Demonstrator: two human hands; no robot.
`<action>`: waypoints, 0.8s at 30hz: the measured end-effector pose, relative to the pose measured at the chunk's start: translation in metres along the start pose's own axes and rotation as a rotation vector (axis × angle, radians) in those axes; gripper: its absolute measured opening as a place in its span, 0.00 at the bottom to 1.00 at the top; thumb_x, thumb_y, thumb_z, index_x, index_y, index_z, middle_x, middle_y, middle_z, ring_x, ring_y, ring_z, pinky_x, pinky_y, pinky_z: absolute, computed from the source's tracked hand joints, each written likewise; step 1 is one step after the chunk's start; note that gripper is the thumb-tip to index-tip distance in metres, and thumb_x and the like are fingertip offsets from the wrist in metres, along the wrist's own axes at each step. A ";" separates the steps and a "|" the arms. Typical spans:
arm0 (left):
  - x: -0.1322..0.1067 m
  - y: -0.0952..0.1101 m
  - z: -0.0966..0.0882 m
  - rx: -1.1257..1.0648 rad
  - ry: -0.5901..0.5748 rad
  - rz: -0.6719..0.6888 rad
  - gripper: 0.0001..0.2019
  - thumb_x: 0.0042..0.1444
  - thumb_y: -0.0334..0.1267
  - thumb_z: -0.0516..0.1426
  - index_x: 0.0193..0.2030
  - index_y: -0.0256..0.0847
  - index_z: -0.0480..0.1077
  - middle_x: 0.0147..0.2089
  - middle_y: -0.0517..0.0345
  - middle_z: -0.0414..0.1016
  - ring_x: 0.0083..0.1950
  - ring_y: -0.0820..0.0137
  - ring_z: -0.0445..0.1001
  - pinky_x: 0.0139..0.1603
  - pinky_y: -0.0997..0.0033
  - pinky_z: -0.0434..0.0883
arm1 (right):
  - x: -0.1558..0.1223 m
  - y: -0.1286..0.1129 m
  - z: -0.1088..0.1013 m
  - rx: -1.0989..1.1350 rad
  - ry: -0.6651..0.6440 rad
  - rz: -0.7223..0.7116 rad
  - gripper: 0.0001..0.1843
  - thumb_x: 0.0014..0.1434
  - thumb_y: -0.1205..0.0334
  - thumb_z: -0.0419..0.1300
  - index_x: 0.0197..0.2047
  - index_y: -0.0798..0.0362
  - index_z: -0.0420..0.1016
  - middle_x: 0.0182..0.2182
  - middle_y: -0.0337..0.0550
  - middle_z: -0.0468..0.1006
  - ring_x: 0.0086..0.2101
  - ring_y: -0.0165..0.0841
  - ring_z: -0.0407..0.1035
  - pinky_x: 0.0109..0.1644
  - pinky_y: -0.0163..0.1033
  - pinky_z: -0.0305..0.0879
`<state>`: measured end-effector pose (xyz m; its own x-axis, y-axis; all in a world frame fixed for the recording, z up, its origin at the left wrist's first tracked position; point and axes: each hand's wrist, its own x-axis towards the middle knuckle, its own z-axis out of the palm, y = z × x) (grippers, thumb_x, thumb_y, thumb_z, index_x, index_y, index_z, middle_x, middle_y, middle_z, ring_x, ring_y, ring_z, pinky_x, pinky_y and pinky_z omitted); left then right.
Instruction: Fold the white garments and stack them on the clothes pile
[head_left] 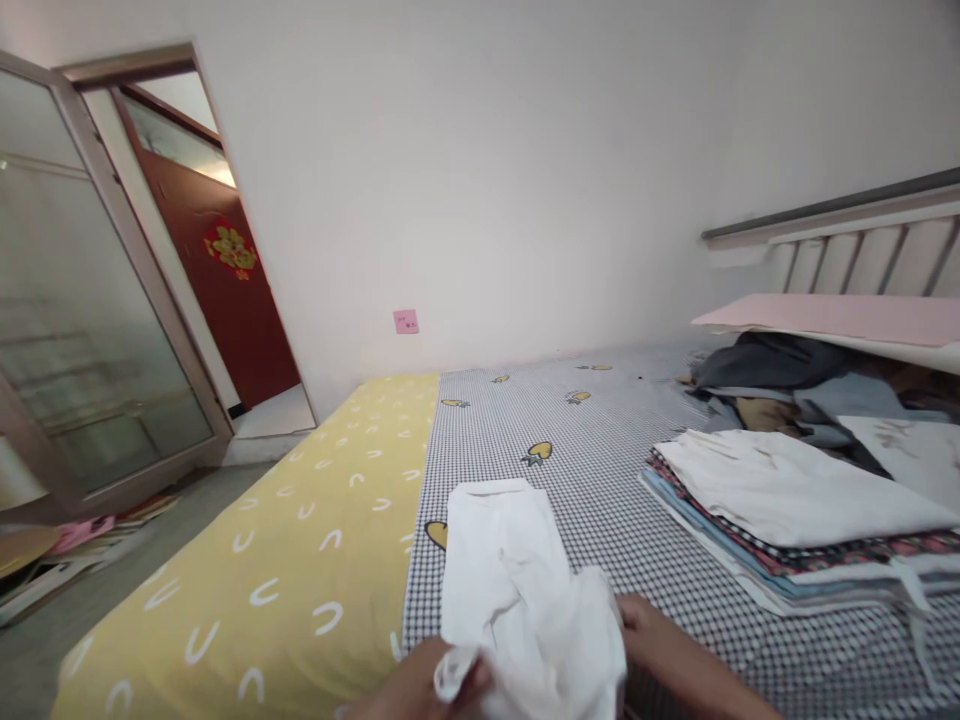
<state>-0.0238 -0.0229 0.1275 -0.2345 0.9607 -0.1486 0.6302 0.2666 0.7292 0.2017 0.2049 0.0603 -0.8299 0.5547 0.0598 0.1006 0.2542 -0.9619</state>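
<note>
A white garment [517,590] lies crumpled on the checked bed sheet [600,450] near the bed's front edge. My left hand [427,685] is at the bottom of the view, its fingers closed on the garment's lower left corner. My right hand [645,625] touches the garment's right edge, with its fingers tucked under the cloth and hidden.
A stack of folded clothes [795,520] sits to the right on the bed, with loose dark and grey clothes [780,375] and a pink board [840,318] behind it. A yellow patterned sheet [300,560] covers the bed's left part. A glass door [82,330] and floor clutter [52,560] stand at left.
</note>
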 end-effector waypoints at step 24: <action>0.205 -0.073 -0.027 -1.333 0.298 -0.448 0.27 0.61 0.45 0.60 0.61 0.28 0.66 0.42 0.40 0.84 0.44 0.54 0.84 0.53 0.53 0.79 | 0.182 0.031 -0.025 0.454 0.186 0.160 0.25 0.53 0.46 0.65 0.49 0.53 0.75 0.37 0.46 0.84 0.37 0.40 0.79 0.42 0.43 0.74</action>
<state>-0.1375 0.1523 0.0616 -0.4719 0.7210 -0.5074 -0.6478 0.1067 0.7543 0.0676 0.3332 0.0483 -0.7078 0.7005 -0.0906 -0.0643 -0.1916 -0.9794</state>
